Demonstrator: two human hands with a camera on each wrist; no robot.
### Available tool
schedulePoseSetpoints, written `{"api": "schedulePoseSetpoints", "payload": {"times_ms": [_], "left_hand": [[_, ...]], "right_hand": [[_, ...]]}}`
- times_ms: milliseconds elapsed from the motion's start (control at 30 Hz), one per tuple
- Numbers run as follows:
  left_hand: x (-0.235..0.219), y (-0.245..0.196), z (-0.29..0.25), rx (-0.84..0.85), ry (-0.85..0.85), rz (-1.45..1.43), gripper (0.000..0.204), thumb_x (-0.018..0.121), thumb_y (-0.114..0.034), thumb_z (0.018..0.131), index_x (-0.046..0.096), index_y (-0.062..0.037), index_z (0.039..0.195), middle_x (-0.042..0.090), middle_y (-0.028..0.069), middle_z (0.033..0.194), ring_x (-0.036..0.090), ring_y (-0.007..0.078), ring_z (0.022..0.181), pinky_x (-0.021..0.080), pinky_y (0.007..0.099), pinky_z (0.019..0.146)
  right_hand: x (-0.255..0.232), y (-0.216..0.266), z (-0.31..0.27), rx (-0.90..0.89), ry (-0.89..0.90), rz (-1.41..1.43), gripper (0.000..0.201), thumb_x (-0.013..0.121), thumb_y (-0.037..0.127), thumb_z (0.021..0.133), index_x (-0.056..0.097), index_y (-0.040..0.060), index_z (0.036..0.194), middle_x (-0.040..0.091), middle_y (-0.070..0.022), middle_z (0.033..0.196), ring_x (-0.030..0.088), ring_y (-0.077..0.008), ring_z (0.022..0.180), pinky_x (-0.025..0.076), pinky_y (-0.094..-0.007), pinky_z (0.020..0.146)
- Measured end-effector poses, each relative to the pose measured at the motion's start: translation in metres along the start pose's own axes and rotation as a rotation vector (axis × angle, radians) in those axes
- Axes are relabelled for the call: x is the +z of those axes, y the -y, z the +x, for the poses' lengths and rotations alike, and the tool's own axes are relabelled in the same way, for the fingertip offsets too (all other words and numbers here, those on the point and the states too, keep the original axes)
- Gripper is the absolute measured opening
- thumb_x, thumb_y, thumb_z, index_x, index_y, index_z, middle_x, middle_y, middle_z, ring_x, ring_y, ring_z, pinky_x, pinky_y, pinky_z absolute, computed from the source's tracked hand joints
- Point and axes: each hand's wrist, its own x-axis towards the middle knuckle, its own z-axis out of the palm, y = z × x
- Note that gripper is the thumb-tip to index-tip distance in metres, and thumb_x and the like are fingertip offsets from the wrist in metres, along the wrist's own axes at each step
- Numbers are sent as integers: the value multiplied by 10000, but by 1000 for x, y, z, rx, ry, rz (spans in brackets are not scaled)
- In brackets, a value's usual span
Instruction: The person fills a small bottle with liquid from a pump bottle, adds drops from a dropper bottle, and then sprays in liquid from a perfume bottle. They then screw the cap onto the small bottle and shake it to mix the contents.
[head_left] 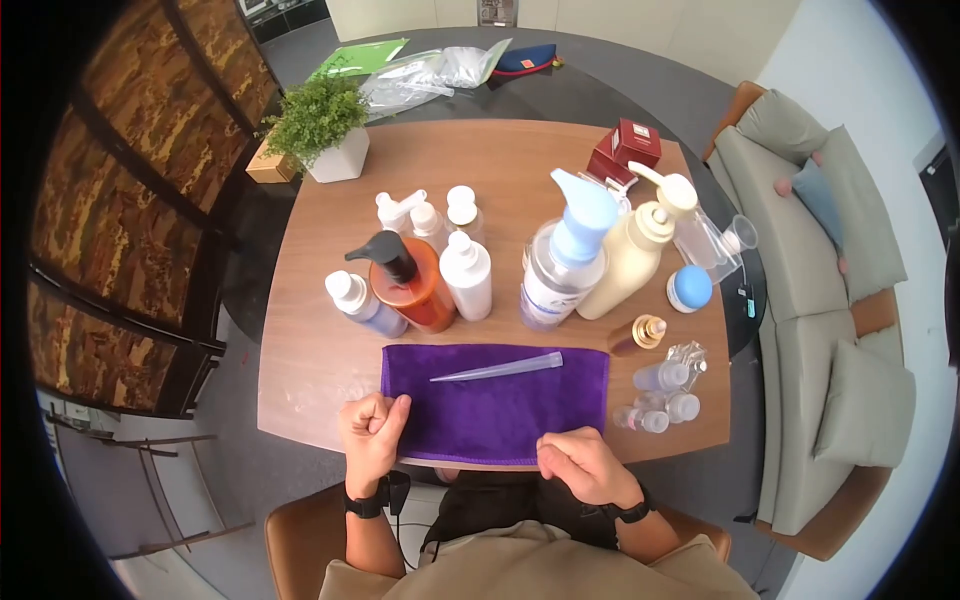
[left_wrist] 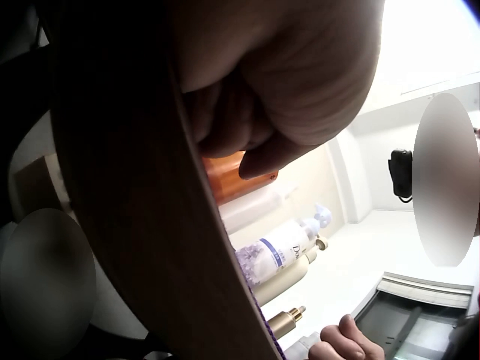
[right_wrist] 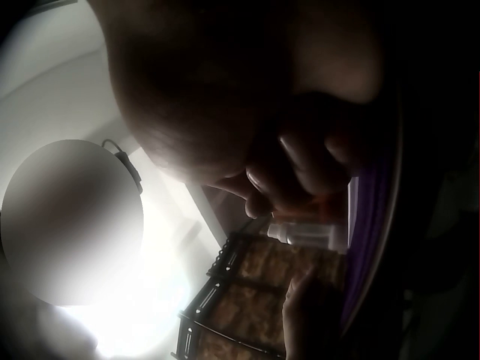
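My left hand (head_left: 374, 432) is curled into a fist at the table's front edge, by the left corner of a purple towel (head_left: 480, 420). At the towel's front right corner, my right hand (head_left: 584, 462) is also curled, with nothing showing in it. Across the towel's upper half lies a long translucent tapered tube, like a large pipette tip (head_left: 498, 367), its narrow end to the left. Both wrist views show bent fingers; in the left one, an orange pump bottle (left_wrist: 225, 178) is partly hidden behind the hand.
Behind the towel stand an amber pump bottle (head_left: 420, 290), white bottles (head_left: 467, 280), a clear blue-topped pump bottle (head_left: 560, 275) and a cream pump bottle (head_left: 630, 260). Small clear bottles (head_left: 660, 376) and a gold-capped bottle (head_left: 638, 335) are at right. A potted plant (head_left: 338, 155) stands back left.
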Motion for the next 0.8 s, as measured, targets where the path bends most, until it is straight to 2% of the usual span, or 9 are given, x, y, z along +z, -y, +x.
{"api": "schedulePoseSetpoints", "payload": {"times_ms": [33,133,167,400,600,667,700,767,800], "left_hand": [[0,-1,1,6,-6,21,581,715,102,982,268,-115,682,335,-81,608,262,32,591,213,276,522],[-2,5,1,18,15,34,582,723,94,979,266,-118,688,331,-87,624,262,29,605,214,274,531],[-2,7,2,32,6,47,582,725,91,979,265,-120,690,330,-87,630,263,30,610,217,273,535],[-2,8,4,60,15,63,574,729,85,979,274,-125,697,337,-91,648,266,32,626,226,269,546],[-5,10,3,58,29,93,550,708,94,989,287,-123,710,364,-84,659,285,36,632,250,263,556],[-4,10,5,108,66,-28,446,731,81,962,387,-112,754,460,-49,758,343,46,664,310,249,595],[0,6,5,98,60,-22,446,731,81,962,387,-112,754,460,-49,758,343,46,664,310,249,595],[13,-11,7,111,16,61,265,769,47,905,536,-74,869,588,10,924,468,86,755,391,260,669],[7,-5,11,193,91,223,251,803,-1,845,672,-31,1056,679,54,1102,551,146,863,438,287,729]], "right_hand": [[-4,0,-1,10,51,-35,263,512,121,1129,608,-11,924,633,-125,766,640,-299,675,510,-369,651],[-3,1,-1,70,72,-26,239,506,112,1129,607,-11,950,651,-130,805,660,-296,697,515,-379,655],[-1,0,-1,48,53,-24,242,497,84,1123,609,-8,930,627,-99,794,622,-234,667,503,-354,642],[6,-6,0,-25,45,-130,165,495,53,1117,610,1,1011,645,-115,853,658,-266,727,530,-385,682],[6,-3,2,-34,66,-123,142,501,19,1099,632,1,1047,684,-110,903,687,-251,761,552,-366,713],[5,-2,4,-28,78,-106,140,504,-10,1081,642,-3,1061,691,-112,915,693,-246,774,557,-362,724],[4,-1,5,-59,62,-96,147,502,-32,1064,647,-7,1071,686,-119,920,700,-255,794,561,-367,734],[5,-1,4,-62,45,-73,191,510,-98,1009,666,-25,1090,682,-132,957,710,-257,829,567,-372,744],[6,-2,4,-62,55,-68,191,510,-98,1009,666,-25,1090,682,-132,957,710,-257,829,567,-372,744]]}}
